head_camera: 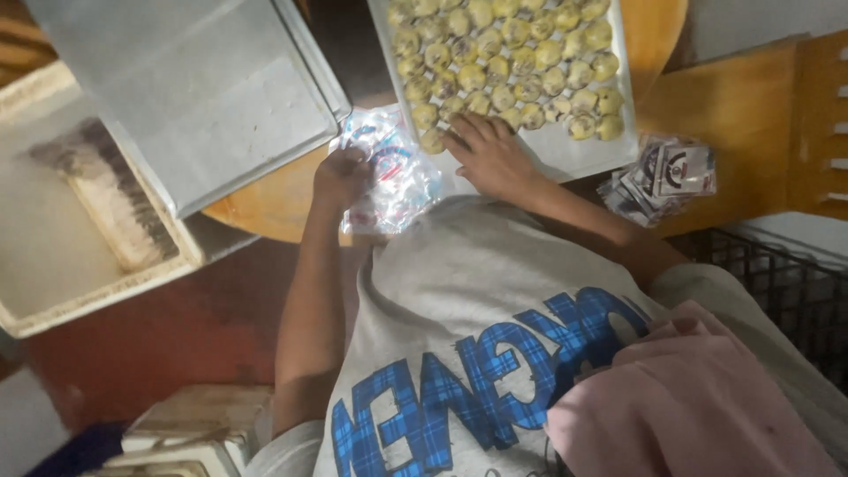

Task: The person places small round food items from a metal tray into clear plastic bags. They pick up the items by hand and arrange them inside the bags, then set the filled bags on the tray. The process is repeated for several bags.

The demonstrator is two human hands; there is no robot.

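Over on the far left there's a pale foam box (pixel 53 265) with a long crumbly block inside, and an empty metal tray (pixel 203 97) sits tilted over its edge. Moving in, the left hand (pixel 343 177) is closed around a clear printed plastic bag (pixel 397 181) lying on the round wooden surface (pixel 265 208). Right beside it, the right hand (pixel 490 155) rests with fingers spread on the near edge of a tray (pixel 579 155) packed with small yellowish pastries (pixel 508 62), fingertips touching the closest ones. Looks like the bagging step to me: next would be pinching a few pieces and keeping the bag mouth open. Far right, a stack of small printed packets (pixel 662 177).
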